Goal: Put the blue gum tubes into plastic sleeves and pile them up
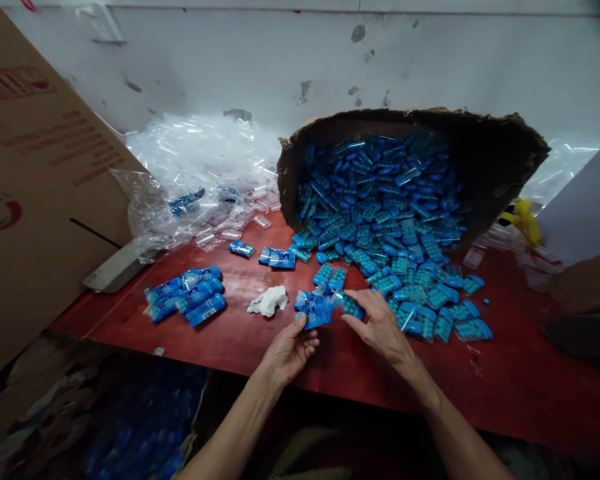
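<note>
Between thumb and fingers, my left hand (pixel 291 350) pinches a flat blue printed wrapper (pixel 313 309) above the red table's near edge. My right hand (pixel 377 320) grips a small clear case of blue-green balls (pixel 351 305), its end close to the wrapper; whether they touch I cannot tell. Two similar cases (pixel 330 275) lie just beyond the wrapper. Left of my hands is a crumpled white cloth or tissue (pixel 269 301), and past it a group of blue wrapped packs (pixel 187 293). A few more blue packs (pixel 277 258) lie farther back.
A torn cardboard box (pixel 500 127) lies on its side, spilling many filled cases (pixel 380 200) onto the red table (pixel 520 380). Clear plastic pieces in bags (pixel 205 153) are heaped at the back left. A large carton (pixel 45 167) stands at the left; a wall (pixel 260 60) is behind.
</note>
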A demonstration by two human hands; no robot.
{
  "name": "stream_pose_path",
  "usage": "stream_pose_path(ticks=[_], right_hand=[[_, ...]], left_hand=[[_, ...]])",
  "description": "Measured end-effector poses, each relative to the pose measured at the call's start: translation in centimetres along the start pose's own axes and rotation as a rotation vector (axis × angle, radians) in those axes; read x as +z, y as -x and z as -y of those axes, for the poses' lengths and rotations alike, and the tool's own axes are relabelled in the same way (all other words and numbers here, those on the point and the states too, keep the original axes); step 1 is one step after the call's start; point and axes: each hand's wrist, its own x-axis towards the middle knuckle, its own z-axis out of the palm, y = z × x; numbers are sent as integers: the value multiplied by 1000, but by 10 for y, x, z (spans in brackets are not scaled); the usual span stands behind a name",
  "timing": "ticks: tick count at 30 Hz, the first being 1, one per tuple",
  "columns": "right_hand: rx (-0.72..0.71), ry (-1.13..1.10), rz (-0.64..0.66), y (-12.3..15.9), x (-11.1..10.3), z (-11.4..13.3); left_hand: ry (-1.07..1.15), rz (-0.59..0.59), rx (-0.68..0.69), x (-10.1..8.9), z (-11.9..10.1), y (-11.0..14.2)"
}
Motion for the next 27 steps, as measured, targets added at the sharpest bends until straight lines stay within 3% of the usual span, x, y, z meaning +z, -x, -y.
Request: stream_pose_path(ticks=[4, 8, 15, 18, 23, 27], right_hand=[[-24, -91, 3, 9, -2, 16], [43, -97, 3, 11, 6, 10], [239, 227, -6, 17, 16, -8], [281, -50, -42, 15, 13, 3], [399, -889, 159, 2, 17, 22], [527, -1085, 77, -1, 28, 19]], left_hand=[[-12, -39, 30, 1, 1, -1], [-56, -36, 30, 0, 1, 0], [-154, 19, 68, -3, 3, 1], [-293, 76, 163, -1, 5, 1], [-530, 80, 331, 6, 5, 0], [-465, 143, 288, 6, 5, 0]])
